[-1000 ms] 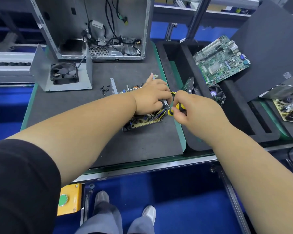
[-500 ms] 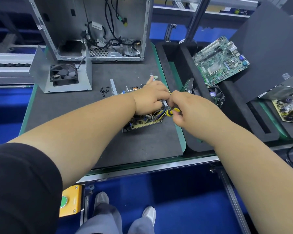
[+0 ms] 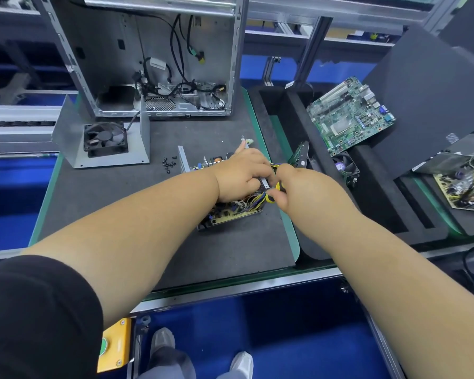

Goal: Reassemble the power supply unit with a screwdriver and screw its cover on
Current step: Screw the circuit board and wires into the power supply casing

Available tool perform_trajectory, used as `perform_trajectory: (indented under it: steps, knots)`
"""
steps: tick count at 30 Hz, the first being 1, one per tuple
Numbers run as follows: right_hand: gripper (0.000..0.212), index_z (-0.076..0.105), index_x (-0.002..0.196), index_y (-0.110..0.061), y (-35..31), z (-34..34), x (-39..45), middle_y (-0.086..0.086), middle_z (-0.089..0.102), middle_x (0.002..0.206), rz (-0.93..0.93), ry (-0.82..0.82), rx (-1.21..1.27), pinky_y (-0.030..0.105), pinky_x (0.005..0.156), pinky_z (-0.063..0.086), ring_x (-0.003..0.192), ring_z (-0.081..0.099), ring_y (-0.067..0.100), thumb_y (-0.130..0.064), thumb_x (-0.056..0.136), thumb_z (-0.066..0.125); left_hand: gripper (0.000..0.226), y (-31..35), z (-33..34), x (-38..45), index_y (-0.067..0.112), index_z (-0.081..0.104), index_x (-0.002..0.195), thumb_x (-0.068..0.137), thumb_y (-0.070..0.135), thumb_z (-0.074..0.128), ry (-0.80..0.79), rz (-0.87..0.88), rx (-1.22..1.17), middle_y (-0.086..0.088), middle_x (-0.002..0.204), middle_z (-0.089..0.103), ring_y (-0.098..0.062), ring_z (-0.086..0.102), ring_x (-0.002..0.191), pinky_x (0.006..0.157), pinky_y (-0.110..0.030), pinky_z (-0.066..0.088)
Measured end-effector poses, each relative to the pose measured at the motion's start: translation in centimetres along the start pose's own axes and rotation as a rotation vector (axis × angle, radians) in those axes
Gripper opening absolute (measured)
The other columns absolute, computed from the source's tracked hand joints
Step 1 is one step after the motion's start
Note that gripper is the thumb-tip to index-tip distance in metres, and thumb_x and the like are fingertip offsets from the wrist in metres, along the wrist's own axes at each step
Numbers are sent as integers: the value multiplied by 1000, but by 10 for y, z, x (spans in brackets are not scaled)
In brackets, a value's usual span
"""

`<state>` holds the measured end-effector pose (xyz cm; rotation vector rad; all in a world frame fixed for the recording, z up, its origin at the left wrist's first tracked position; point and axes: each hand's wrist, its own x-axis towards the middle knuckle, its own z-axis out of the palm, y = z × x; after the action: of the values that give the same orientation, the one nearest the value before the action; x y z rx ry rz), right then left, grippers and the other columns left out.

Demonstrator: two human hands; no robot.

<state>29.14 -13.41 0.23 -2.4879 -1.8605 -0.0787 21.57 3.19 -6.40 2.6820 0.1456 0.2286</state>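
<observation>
We have the power supply unit (image 3: 230, 212) mid-worktop (image 3: 121, 203), screws (image 3: 169, 165) just left of it, fan bracket (image 3: 104, 140) further left, open PC case (image 3: 159, 64) behind. Foam tray (image 3: 367, 214) sits right of the worktop, motherboard (image 3: 349, 116) on it.

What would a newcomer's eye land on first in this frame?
Both hands meet at mid-bench over the open power supply unit: the left hand holds it down and the right hand grips a yellow-and-black screwdriver. Behind stands an empty computer case; a green motherboard lies to the right.
</observation>
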Motion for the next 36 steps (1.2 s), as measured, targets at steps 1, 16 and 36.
perform_trajectory:
  steps: [1, 16, 36]
  knots:
    - [26, 53, 107, -15, -1, 1, 0, -4, 44, 75, 24, 9, -32, 31, 57, 27, 69, 44, 22, -39, 100, 46, 44, 0, 0, 0, 11, 67, 117, 82, -5, 45, -1, 0, 2, -6, 117, 59, -24, 40, 121, 115, -47, -16]
    - [48, 36, 73, -19, -3, -1, 0, -4, 32, 60, 206, -42, -204, 27, 47, 21, 62, 43, 23, -61, 96, 37, 37, 4, -3, 0, 11, 69, 111, 87, -4, 46, -5, -20, -14, -5, 110, 60, -23, 40, 120, 118, -48, -14]
    - [20, 39, 97, -15, 6, -7, 3, 1, 49, 88, -5, -38, 50, 35, 59, 25, 73, 41, 23, -24, 97, 57, 37, 3, -3, -1, 7, 67, 105, 82, -8, 43, 7, -8, -17, -9, 107, 58, -26, 40, 115, 117, -53, -14]
